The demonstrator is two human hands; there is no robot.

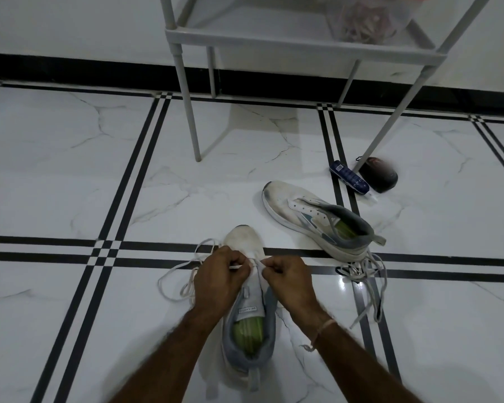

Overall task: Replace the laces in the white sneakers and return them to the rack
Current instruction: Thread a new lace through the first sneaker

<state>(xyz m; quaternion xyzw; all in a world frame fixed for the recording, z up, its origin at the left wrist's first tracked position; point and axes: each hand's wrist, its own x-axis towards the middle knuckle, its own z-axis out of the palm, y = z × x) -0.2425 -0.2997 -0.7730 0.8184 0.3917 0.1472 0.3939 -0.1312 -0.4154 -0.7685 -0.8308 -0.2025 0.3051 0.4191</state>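
A white sneaker (245, 239) with grey collar and green insole stands on the floor in front of me, toe pointing away. My left hand (218, 274) and my right hand (288, 276) sit over its eyelets, each pinching a strand of white lace (175, 271) that loops out to the left. The second white sneaker (300, 210) lies to the right without laces, toe pointing away and left. A loose pile of laces (364, 271) lies behind its heel. The grey rack (274, 36) stands at the back.
A blue bottle-like item (349, 177) and a dark rounded object (380, 174) lie by the rack's right front leg. A clear container (367, 18) with a red lid sits on the rack shelf. White marble tiles with black stripes cover the floor.
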